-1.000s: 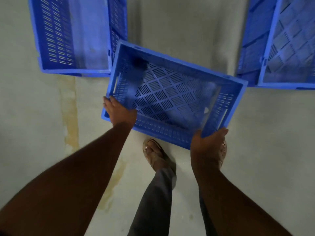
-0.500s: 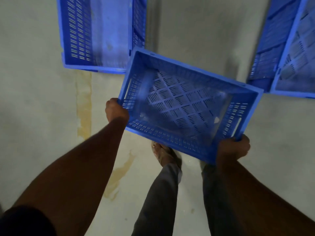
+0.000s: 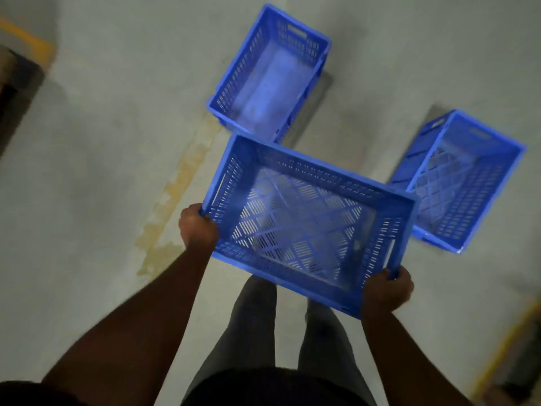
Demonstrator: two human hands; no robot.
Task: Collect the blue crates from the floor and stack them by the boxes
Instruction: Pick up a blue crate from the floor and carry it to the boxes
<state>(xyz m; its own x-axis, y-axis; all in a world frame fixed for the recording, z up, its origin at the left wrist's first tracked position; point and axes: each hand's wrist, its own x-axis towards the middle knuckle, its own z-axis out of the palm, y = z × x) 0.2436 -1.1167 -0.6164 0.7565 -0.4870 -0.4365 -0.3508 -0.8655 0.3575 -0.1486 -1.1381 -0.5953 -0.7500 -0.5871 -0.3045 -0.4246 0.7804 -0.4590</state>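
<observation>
**Crate held off the floor in both hands**

While the person stands on the pale grey concrete floor (image 3: 102,142), a blue perforated plastic crate (image 3: 304,224) hangs above their legs. The left hand (image 3: 197,227) curls its fingers round the near-left corner rim; the right hand (image 3: 386,291) grips the near-right corner likewise. Two more blue slatted crates sit on the floor beyond, one ahead (image 3: 269,71), one to the right (image 3: 462,180).
</observation>
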